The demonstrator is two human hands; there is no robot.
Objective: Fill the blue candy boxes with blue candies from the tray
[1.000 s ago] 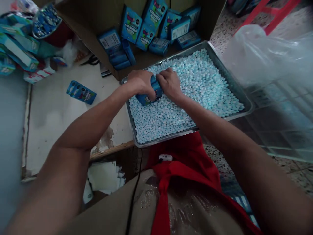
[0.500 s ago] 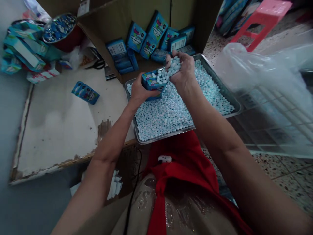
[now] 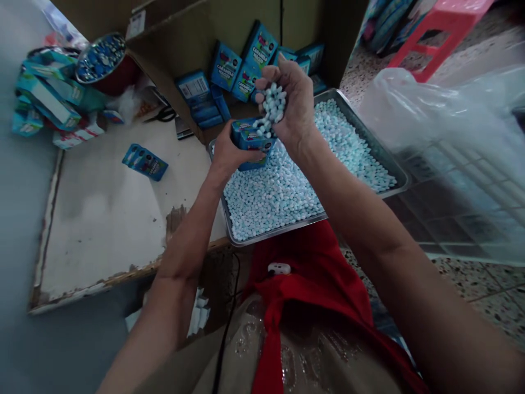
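Being held near the centre of the frame, above the left part of the tray (image 3: 283,229), are the small blue boxes (image 3: 254,152), upright and side by side. They are clamped in the grip of the left hand (image 3: 228,149), its thumb laid along the near face. Just above their open tops, a handful of pale candies (image 3: 274,104) is cupped in the right hand (image 3: 298,101), whose fingers are loosely curled around it; the lowest candies are seen at the tops of the boxes. The tray is spread with loose blue-white candies (image 3: 270,191).

Behind the tray, at the top of the frame, more printed boxes (image 3: 225,65) are leaned and stacked inside a cardboard carton (image 3: 158,63). At left, a short row of blue boxes (image 3: 145,162) is laid on the worn white bench (image 3: 102,219). Scissors (image 3: 166,114) are placed beside the carton. In the upper left, a red bowl (image 3: 120,77) is filled with wrapped sweets (image 3: 100,57), and blue-green packaging (image 3: 51,104) is piled beside it. In the upper right, a red stool (image 3: 446,27) is partly shown, with clear plastic (image 3: 394,104) draped below.
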